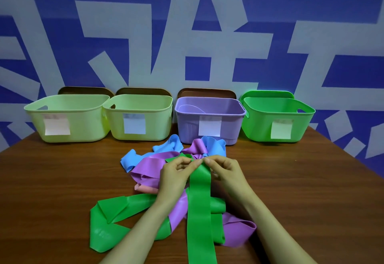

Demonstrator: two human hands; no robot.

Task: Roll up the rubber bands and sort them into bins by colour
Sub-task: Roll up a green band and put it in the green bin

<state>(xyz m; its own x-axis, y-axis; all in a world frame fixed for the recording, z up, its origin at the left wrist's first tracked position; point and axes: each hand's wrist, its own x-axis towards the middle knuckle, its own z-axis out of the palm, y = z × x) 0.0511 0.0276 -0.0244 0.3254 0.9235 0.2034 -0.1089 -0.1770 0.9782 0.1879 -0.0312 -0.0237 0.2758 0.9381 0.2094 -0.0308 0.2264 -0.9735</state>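
Brown wooden table, blue-and-white wall behind.
Left hand and right hand pinch green band; four bins along wall.

1. A brown wood-grain tabletop fills the foreground.
2. Behind it rises a blue wall painted with large pale angular shapes.
3. Three dark brown rounded panels stand upright along the wall's foot.

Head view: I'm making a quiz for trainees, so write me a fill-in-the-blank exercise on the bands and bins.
The left hand and right hand pinch the end of a ____ band.
Between a yellow bin and the green bin stands the ____ bin.
On the table stand ____ bins.
Missing: green; purple; four.
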